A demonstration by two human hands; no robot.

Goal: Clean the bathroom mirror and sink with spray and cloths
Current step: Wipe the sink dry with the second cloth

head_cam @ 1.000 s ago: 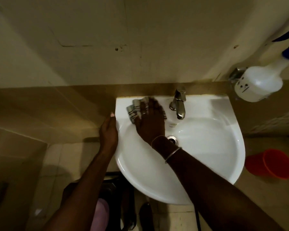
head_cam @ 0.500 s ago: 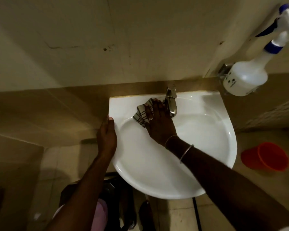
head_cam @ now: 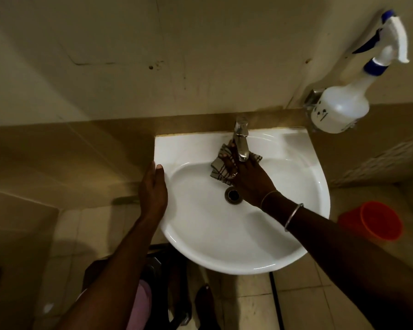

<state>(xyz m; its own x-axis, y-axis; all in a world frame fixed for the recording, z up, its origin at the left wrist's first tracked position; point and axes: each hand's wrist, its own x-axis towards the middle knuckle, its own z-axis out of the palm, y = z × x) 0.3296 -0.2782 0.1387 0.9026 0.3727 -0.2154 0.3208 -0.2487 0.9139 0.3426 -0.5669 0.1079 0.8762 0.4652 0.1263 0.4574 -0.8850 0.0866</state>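
A white wall-mounted sink (head_cam: 296, 210) fills the middle of the view, with a chrome tap (head_cam: 240, 141) at its back and a metal drain (head_cam: 233, 196) in the bowl. My right hand (head_cam: 250, 177) presses a checked grey cloth (head_cam: 218, 166) against the basin just under the tap's spout. My left hand (head_cam: 153, 191) rests flat on the sink's left rim, fingers together, holding nothing. A white spray bottle (head_cam: 341, 110) with a blue and white trigger sits in a metal wall holder to the right of the sink. The mirror is out of view.
An orange bucket (head_cam: 377, 222) stands on the tiled floor at the right. A beige wall (head_cam: 153, 55) rises behind the sink, above a brown tiled band. Below the sink I see dark shoes and a pipe.
My right hand has slid the cloth from the sink's back left corner rightward to under the tap. The left hand stays on the rim.
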